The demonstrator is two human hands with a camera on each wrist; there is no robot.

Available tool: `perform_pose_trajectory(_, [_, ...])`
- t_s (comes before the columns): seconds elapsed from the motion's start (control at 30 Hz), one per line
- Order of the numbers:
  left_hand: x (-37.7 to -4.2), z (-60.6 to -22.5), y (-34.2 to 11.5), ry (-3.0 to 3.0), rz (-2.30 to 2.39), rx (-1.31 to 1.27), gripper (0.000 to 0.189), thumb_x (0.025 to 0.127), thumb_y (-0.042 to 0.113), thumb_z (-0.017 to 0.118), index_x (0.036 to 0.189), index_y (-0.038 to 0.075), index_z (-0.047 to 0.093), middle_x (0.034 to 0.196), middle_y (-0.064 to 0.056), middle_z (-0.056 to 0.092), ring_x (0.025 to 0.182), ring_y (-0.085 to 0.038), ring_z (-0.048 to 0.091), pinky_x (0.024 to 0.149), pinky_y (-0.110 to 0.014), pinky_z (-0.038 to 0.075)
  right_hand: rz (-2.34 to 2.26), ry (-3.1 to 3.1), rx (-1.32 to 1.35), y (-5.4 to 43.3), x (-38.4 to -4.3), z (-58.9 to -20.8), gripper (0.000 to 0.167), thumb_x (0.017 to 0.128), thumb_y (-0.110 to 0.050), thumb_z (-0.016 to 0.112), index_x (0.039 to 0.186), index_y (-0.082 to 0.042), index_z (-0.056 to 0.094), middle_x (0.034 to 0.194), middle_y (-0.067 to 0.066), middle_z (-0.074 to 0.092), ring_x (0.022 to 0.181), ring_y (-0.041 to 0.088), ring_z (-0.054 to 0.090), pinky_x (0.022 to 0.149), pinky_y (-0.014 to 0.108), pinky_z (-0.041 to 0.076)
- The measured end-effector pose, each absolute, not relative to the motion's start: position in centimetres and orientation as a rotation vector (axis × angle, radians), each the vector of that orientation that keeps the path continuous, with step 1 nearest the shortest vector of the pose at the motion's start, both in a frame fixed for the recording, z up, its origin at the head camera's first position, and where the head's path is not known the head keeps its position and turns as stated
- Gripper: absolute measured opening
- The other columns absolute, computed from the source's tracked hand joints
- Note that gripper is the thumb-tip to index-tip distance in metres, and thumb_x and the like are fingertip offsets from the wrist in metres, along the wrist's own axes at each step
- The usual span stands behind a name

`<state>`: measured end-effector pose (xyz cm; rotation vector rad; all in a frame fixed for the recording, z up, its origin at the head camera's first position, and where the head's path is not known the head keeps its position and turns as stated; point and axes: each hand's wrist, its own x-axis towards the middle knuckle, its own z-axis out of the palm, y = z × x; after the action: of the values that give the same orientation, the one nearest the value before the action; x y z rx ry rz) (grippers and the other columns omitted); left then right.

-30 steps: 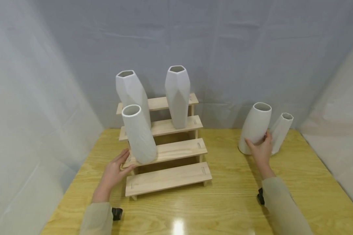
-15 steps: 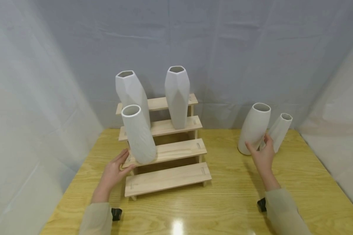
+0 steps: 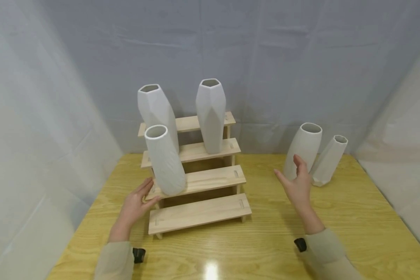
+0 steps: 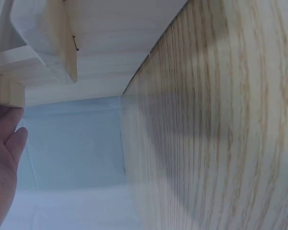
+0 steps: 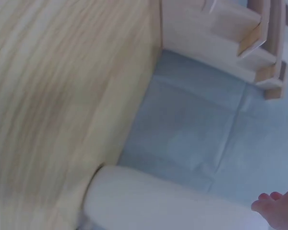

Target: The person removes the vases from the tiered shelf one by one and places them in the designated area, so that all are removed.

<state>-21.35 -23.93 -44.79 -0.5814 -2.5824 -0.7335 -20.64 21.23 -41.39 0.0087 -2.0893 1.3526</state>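
Note:
My left hand (image 3: 135,208) rests against the left end of a stepped wooden shelf (image 3: 199,215), its fingers along a step's end and the thumb by its front edge. In the left wrist view, fingers (image 4: 8,125) touch the wooden boards (image 4: 9,93). A round-mouthed white vase (image 3: 166,163) stands on that step, close to this hand. My right hand (image 3: 298,186) is in the air, thumb and fingers spread and holding nothing. Behind it a wide white vase (image 3: 306,144) stands on the table, partly hidden; the right wrist view shows its side (image 5: 149,201).
A narrow faceted white vase (image 3: 329,161) stands on the table to the right of the wide one. On the shelf's upper steps stand a leaning angular vase (image 3: 157,107) and a tall faceted vase (image 3: 211,112). Grey cloth (image 3: 252,58) hangs behind the wooden table (image 3: 266,233).
My right hand has come off the wide vase and moved left and toward me, its fingers now apart from it. The left hand stays at the shelf.

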Motion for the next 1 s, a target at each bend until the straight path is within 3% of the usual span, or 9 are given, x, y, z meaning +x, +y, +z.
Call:
perform_pose_trajectory(0.23, [-21.4, -44.8, -23.9, -2.573, -0.746, -0.592, 0.065, 0.075, 0.027, 0.071, 0.124, -0.008, 0.046, 0.128, -0.026, 0.041, 0.101, -0.041, 0.051, 0.081, -0.051, 0.044, 1.425, -2.136, 0.194, 17.5, -20.5, -40.2, 0.069, 0.072, -0.006, 0.073, 0.127, 0.008, 0.036, 0.129, 0.021, 0.039, 0.121, 0.030, 0.034, 0.103, 0.035, 0.025])
perform_pose_trajectory(0.57, [-21.2, -44.7, -23.8, -2.579, -0.754, -0.585, 0.065, 0.075, 0.027, 0.070, 0.123, -0.009, 0.046, 0.127, -0.026, 0.041, 0.102, -0.042, 0.050, 0.083, -0.051, 0.042, 1.504, -2.180, 0.370, 11.6, -18.9, -35.8, 0.064, 0.072, 0.002, 0.070, 0.124, 0.016, 0.035, 0.125, 0.029, 0.040, 0.118, 0.036, 0.037, 0.102, 0.040, 0.027])
perform_pose_trajectory(0.87, [-21.3, -44.8, -23.9, -2.579, -0.754, -0.583, 0.064, 0.075, 0.026, 0.071, 0.124, -0.008, 0.046, 0.128, -0.026, 0.041, 0.104, -0.041, 0.049, 0.083, -0.051, 0.043, 1.576, -2.189, 0.554, 8.0, -21.6, -37.3, 0.069, 0.072, -0.014, 0.074, 0.128, 0.004, 0.038, 0.129, 0.020, 0.042, 0.119, 0.025, 0.039, 0.100, 0.035, 0.031])
perform_pose_trajectory(1.0, [-21.2, -44.8, -23.8, -2.567, -0.750, -0.594, 0.064, 0.074, 0.024, 0.072, 0.124, -0.008, 0.046, 0.127, -0.027, 0.041, 0.104, -0.042, 0.049, 0.081, -0.051, 0.043, 1.557, -2.213, 0.621, 6.1, -21.8, -36.8, 0.070, 0.072, -0.018, 0.075, 0.128, 0.004, 0.039, 0.127, 0.019, 0.044, 0.117, 0.024, 0.041, 0.098, 0.034, 0.033])
